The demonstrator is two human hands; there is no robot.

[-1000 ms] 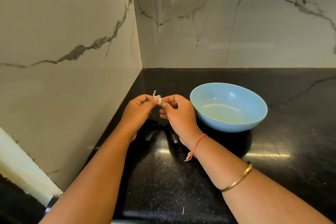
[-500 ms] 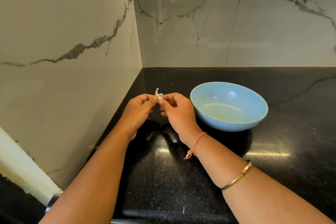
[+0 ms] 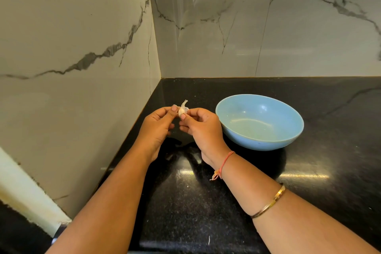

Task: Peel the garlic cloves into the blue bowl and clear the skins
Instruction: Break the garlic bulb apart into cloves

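A small white garlic clove [image 3: 182, 109] with a wisp of papery skin sticking up is pinched between both my hands above the black counter. My left hand [image 3: 157, 128] holds it from the left with thumb and forefinger. My right hand [image 3: 201, 127] pinches it from the right, fingers curled. The blue bowl [image 3: 259, 122] stands on the counter just right of my right hand, and nothing shows inside it.
The black stone counter [image 3: 206, 212] runs into a corner of grey marble walls at the left and back. A tiny white scrap of skin [image 3: 209, 240] lies near the counter's front edge.
Both hands have shifted slightly up and away with the clove. More of the clove and its skin tip now shows between the fingertips.
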